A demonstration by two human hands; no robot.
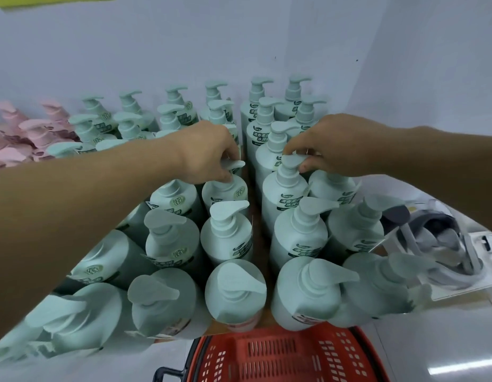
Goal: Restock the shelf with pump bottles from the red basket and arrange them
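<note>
**Two hands are holding two pump tops**

Many green pump bottles (228, 238) are standing in rows on the shelf (399, 78), and we are looking down on them. Our left hand (209, 153) is reaching in from 9 o'clock. Its fingers are curling round the pump top of one short bottle (225, 191). Our right hand (335, 144) is coming in from 3 o'clock. Its fingers are pinching the pump top of a taller bottle (283, 197). The two bottles are standing close together near the middle. Pink bottles (16, 139) are sitting at 10 o'clock. The red basket (289, 357) is waiting at 6 o'clock, just under the front row.
</note>
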